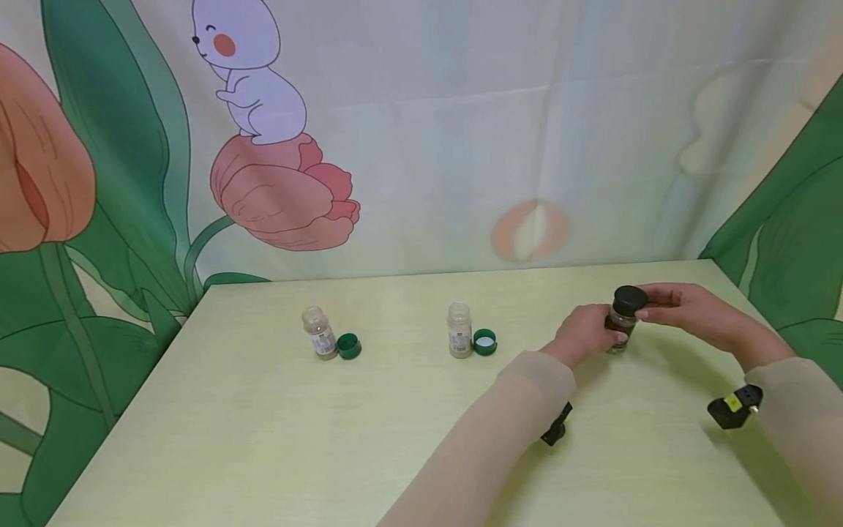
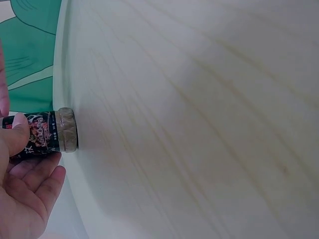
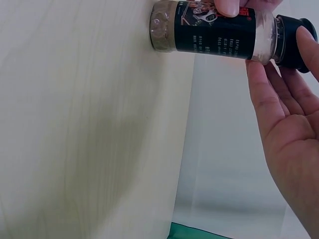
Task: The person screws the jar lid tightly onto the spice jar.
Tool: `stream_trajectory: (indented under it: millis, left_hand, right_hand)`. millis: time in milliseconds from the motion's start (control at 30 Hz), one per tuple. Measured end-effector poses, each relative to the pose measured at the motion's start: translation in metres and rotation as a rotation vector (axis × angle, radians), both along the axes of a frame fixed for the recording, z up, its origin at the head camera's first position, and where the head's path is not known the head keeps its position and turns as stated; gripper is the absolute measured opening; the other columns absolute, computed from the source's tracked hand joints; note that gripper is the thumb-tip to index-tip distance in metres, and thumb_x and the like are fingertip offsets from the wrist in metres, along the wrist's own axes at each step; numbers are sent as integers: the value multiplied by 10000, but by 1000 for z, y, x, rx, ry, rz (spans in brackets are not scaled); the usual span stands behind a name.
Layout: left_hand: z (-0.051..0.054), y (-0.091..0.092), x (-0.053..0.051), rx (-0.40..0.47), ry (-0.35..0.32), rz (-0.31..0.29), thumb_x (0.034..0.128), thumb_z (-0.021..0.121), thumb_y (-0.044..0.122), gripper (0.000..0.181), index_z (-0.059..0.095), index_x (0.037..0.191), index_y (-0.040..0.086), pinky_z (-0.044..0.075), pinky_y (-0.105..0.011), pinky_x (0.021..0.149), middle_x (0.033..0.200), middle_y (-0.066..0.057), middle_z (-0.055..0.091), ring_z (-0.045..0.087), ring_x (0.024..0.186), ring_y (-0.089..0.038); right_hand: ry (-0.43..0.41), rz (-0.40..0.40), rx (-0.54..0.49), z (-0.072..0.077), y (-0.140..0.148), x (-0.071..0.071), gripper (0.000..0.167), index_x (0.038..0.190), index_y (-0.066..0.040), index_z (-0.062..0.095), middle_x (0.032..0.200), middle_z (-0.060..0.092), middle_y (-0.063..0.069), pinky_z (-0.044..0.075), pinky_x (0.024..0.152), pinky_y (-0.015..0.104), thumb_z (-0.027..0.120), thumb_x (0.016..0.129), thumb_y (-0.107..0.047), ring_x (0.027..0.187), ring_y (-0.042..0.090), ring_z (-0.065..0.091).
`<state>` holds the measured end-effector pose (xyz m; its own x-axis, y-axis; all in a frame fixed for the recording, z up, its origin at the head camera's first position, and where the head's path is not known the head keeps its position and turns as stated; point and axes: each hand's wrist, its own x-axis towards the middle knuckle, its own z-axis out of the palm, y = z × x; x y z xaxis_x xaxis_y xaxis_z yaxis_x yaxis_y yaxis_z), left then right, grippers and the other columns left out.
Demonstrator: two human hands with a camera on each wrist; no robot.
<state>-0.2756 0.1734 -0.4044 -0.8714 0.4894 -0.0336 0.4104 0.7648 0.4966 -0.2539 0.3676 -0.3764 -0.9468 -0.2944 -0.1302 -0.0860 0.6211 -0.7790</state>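
Observation:
A seasoning bottle (image 3: 214,30) with a black printed label and brownish contents stands at the right of the table. My left hand (image 1: 585,333) grips its body, the thumb lying across the label in the left wrist view. On top is a black cap (image 1: 630,300), pinched between the thumb and fingers of my right hand (image 1: 691,315). The cap sits on the bottle's clear neck in the right wrist view. Whether the bottle's base touches the table, I cannot tell.
Two open clear bottles stand on the pale table (image 1: 263,446): a left one (image 1: 320,335) and a middle one (image 1: 459,333). Each has a green cap beside it, the left cap (image 1: 349,346) and the middle cap (image 1: 485,342). A printed curtain (image 1: 421,161) hangs behind.

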Motion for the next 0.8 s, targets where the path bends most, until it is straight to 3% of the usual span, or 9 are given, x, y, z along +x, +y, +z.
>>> stream_trajectory:
  millis: [367,467,600,700,800]
  left_hand:
    - [-1,1,0,6,4,0,950,736,336,226,720,1094,162,449,-174,730,1011,64,760,636,853,-45]
    - [0,1,0,3,-1,2,952,734,338,232,718,1103,162,454,-173,733,1021,64,761,644,863,-46]
    - [2,0,1,6,-5,-2,953,733,333,233,720,1110,161,459,-170,743,1034,60,764,654,878,-50]
    - [4,0,1,2,-5,0,952,734,329,224,720,1102,163,457,-170,741,1033,63,763,653,878,-48]
    - [4,1,2,-9,-3,7,951,735,332,221,719,1098,168,453,-171,735,1031,70,761,652,877,-42]
  right_hand:
    - [-3,-9,7,-4,0,-1,559,1484,70,406,1468,535,297,479,1063,485,573,1057,-252,1026,-186,550]
    - [-2,-20,-4,-5,0,-1,564,1479,62,407,1456,549,269,502,1020,359,588,1050,-257,1030,-185,548]
    - [1,-31,-20,-5,0,-1,561,1470,54,409,1349,624,71,473,902,173,603,1042,-253,1027,-169,559]
    - [1,-36,-42,-5,0,0,551,1459,57,406,1217,618,-136,468,878,148,607,1039,-238,1019,-159,566]
    - [2,-35,-64,-5,0,1,544,1450,60,405,1126,590,-254,472,876,142,608,1038,-231,1020,-148,575]
